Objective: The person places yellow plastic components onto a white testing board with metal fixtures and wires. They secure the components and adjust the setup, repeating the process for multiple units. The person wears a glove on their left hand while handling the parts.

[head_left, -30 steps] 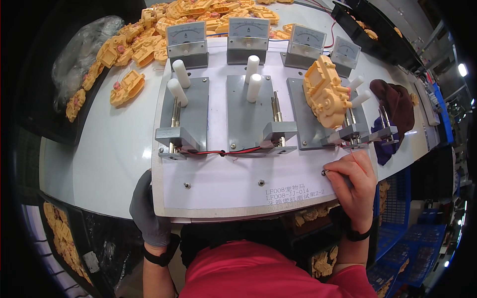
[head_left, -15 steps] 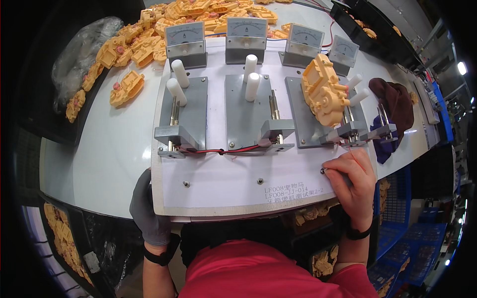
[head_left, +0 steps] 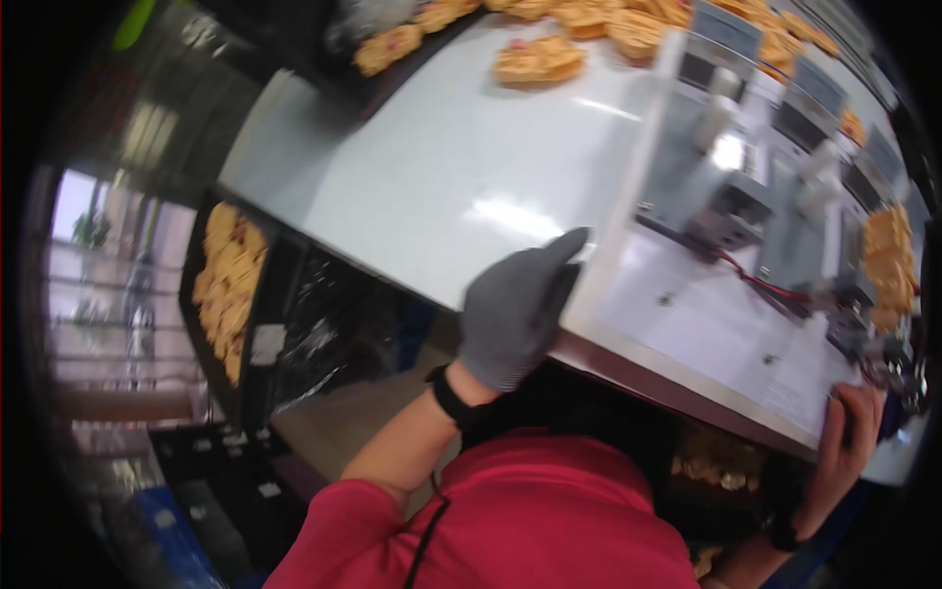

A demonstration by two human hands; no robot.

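My left hand (head_left: 515, 319), in a grey glove, is at the left front edge of the white test board (head_left: 613, 280). Its thumb is stretched out, the other fingers are partly shadowed, and nothing shows in its grip. At the board's right front corner, my bare right hand (head_left: 852, 427) has its fingers curled where a small toggle switch stands, though blur hides most of that switch. Just beyond this hand, a yellow plastic gearbox housing (head_left: 887, 260) sits on the rightmost fixture. Two other toggle switches, one of them the left switch (head_left: 665, 297), stand free along the board's front.
Grey fixtures with white pegs, a metal clamp block (head_left: 731, 211) and meters (head_left: 721, 44) stand on the board. One loose yellow housing (head_left: 538, 61) lies on the white table (head_left: 422, 187), with more piled behind. Below left is a black bin (head_left: 257, 314) of yellow parts.
The view has swung left, so the board now appears tilted at the right. My left hand has lifted, its thumb now stretched out. My right hand stays at the same board corner.
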